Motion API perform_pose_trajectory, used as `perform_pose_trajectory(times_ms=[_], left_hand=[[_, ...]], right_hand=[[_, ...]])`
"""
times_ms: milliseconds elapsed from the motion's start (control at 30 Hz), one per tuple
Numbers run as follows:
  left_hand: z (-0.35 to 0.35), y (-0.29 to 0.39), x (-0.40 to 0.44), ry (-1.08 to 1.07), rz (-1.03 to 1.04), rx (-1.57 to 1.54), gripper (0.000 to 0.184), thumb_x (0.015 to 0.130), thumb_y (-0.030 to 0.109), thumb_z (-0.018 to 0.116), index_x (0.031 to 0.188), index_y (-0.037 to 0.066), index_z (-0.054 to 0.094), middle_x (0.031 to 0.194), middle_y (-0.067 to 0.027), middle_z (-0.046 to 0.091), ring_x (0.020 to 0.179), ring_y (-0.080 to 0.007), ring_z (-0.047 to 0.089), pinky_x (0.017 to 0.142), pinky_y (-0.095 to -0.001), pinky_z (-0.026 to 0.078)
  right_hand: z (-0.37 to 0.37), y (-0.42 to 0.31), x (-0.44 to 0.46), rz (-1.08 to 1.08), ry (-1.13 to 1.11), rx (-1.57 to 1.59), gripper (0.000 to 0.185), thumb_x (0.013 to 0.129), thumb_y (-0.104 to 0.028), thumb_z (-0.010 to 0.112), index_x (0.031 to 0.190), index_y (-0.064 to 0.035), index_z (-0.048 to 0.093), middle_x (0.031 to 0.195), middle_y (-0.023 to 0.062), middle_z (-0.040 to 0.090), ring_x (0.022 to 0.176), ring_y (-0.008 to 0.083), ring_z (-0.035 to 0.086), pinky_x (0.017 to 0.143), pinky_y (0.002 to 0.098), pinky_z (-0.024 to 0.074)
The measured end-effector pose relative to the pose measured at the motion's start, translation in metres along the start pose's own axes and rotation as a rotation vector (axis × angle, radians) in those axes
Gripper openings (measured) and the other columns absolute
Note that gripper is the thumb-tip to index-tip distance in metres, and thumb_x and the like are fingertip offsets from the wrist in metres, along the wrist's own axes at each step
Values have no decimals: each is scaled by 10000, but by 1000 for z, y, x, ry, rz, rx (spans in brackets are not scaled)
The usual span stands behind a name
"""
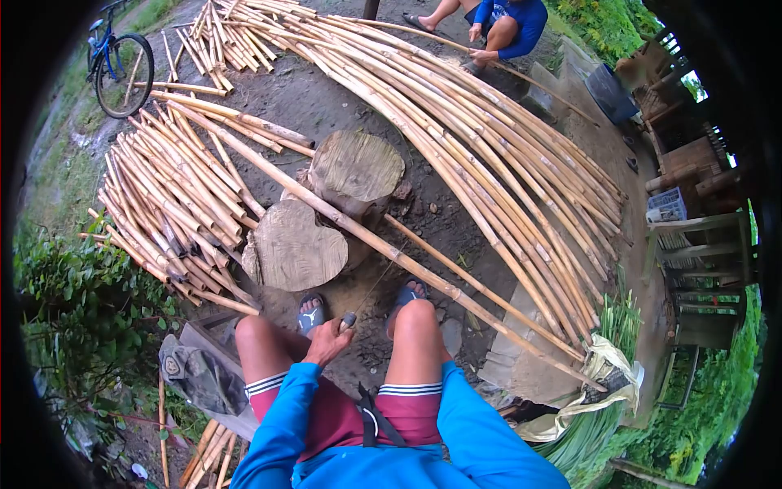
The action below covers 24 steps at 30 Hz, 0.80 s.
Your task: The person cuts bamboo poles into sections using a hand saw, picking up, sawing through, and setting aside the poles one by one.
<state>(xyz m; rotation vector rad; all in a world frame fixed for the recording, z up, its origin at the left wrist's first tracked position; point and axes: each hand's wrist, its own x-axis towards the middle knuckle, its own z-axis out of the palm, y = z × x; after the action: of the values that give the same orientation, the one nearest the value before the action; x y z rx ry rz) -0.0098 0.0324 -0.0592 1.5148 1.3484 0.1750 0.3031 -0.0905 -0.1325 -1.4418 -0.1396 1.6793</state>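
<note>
Tool (pixel 349 320) between the knees (pixel 417 319), left hand (pixel 327 341) fingers wrapped around it, no gap. Long axis slants forward-right, thin end toward the long bamboo pole (pixel 391 251). Right hand hidden; can't tell its fingers.

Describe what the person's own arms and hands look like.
The left sleeve is bright blue and long, ending near the wrist. The right sleeve matches in colour. No markings show on either. The left hand wears no glove; the right hand is out of sight.
</note>
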Motion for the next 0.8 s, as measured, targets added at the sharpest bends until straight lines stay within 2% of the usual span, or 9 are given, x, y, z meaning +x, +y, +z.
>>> perform_pose_trajectory(times_ms=[100,367,500,567,767,800], left_hand=[[1,-2,0,4,-7,-3,373,815,323,600,899,-40,607,811,-280,633,787,-421,628,712,-458,470],[-1,-3,3,-26,-26,-12,365,814,331,587,894,-25,615,830,-269,645,809,-415,635,730,-457,479],[2,-9,5,-10,-16,-6,389,815,345,589,927,-27,610,837,-279,650,855,-434,648,747,-485,488],[4,-12,7,-9,-11,5,372,819,343,602,887,-22,586,808,-260,621,792,-403,622,720,-465,470],[1,-10,7,-5,-4,-14,380,815,340,606,869,-35,584,804,-264,617,800,-405,623,723,-466,469],[-1,-9,7,-13,-17,-7,395,810,344,607,888,-43,591,817,-288,625,821,-431,635,729,-474,480]], right_hand=[[5,-2,8,3,-14,0,518,913,-484,570,1302,-143,558,1284,57,561,1174,224,509,1016,381,384],[19,-5,27,-1,-45,-17,538,909,-511,560,1309,-151,559,1295,49,558,1173,219,511,1006,376,392],[33,-3,37,-9,-54,-17,548,907,-524,556,1313,-155,560,1301,45,557,1173,217,512,1001,374,396],[34,0,45,-16,-62,-16,554,906,-531,553,1315,-157,560,1304,43,556,1173,215,512,999,373,398],[43,2,56,-33,-71,-16,569,903,-551,546,1320,-163,561,1312,37,554,1172,212,513,991,370,404],[44,2,56,-36,-72,-17,572,903,-554,545,1321,-164,561,1314,36,554,1172,211,513,990,369,405]])
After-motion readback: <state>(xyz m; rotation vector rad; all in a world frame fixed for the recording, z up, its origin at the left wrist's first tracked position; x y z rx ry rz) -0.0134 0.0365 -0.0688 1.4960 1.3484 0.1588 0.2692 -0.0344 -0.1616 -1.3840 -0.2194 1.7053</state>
